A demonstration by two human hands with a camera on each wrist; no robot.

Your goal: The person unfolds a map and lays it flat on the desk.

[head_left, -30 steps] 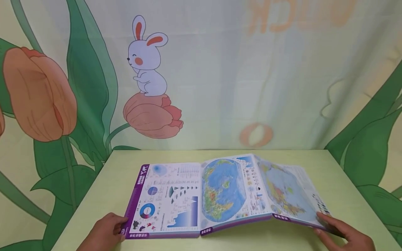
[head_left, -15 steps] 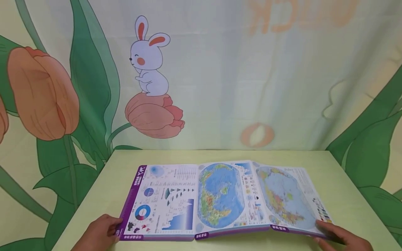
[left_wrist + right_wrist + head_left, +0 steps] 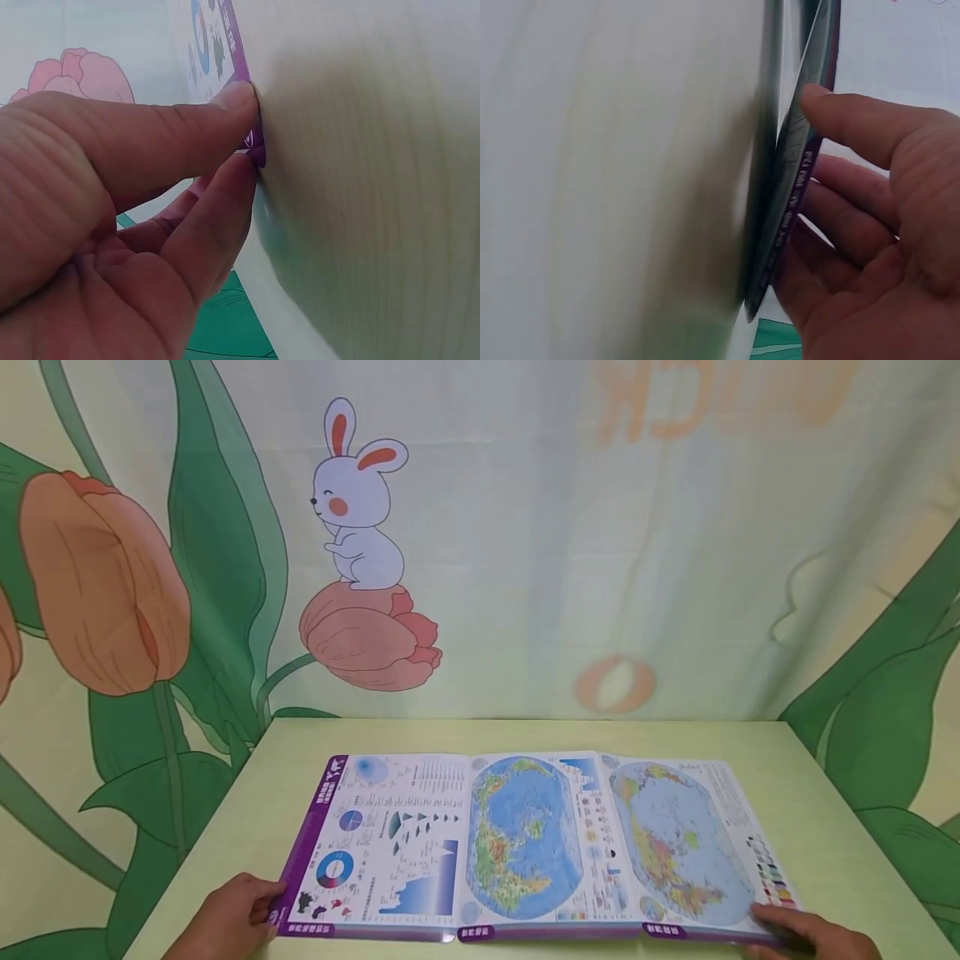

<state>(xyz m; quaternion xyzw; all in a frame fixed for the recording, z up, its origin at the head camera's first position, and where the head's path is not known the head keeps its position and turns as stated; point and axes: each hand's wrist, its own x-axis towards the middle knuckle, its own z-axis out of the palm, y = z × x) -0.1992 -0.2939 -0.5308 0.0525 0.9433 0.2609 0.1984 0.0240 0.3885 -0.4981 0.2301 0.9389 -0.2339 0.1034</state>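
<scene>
A folding world map (image 3: 525, 843) lies spread over the table in three panels. Charts fill its left panel, while the middle and right ones carry oval world maps; purple strips mark the left and near edges. My left hand (image 3: 228, 914) pinches the near left corner between thumb and fingers, as the left wrist view confirms at the purple corner (image 3: 255, 139). At the near right corner, my right hand (image 3: 821, 933) grips the right panel's edge. In the right wrist view that panel (image 3: 799, 165) stands slightly off the tabletop, with the thumb on one face and fingers on the other.
The pale green table (image 3: 420, 735) extends behind the map and to both sides. Behind it hangs a printed curtain (image 3: 510, 568) with a white rabbit (image 3: 363, 527), tulips and green leaves.
The map's raised folds have come down and its panels now lie nearly flat. Its left edge has shifted left along with my left hand. My right hand has lowered slightly.
</scene>
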